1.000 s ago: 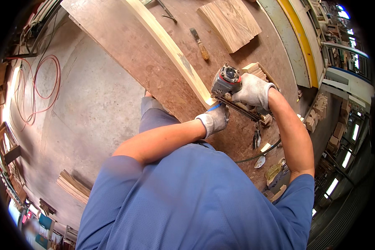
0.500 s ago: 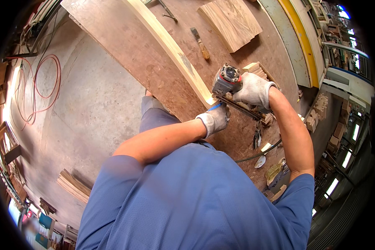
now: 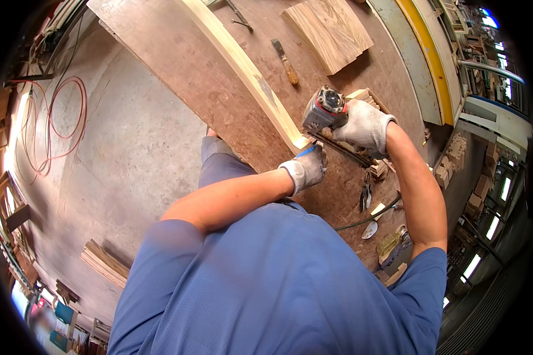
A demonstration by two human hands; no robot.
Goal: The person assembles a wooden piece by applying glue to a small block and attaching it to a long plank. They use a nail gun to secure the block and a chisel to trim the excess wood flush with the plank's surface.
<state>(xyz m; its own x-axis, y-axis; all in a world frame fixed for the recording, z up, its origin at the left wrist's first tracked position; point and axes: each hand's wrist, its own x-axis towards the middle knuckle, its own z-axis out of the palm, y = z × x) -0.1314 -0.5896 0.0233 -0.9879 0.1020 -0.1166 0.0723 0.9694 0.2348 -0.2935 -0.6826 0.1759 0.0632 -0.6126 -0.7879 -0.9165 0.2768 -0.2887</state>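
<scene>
My right hand (image 3: 367, 129), in a white knit glove, is wrapped round the grip of a grey and red nail gun (image 3: 324, 109). Its nose hangs by the near end of a long pale wooden strip (image 3: 251, 80); whether it touches the wood I cannot tell. At that same end my left hand (image 3: 308, 170), gloved too, closes on the strip, its fingertips partly hidden. A narrow blue mark or band (image 3: 305, 151) shows between the glove and the wood.
On the brown worktable (image 3: 219, 112) lie a scraper (image 3: 285, 62), a stack of wood panels (image 3: 328, 32), pliers (image 3: 366, 195) and a black hose (image 3: 367, 222). Small wood pieces (image 3: 379, 170) sit beyond my right hand. A red hose (image 3: 83, 112) is coiled at left, above the concrete floor.
The nail gun and my right hand have shifted slightly up and to the right, away from the strip's end. My left hand stays almost where it was.
</scene>
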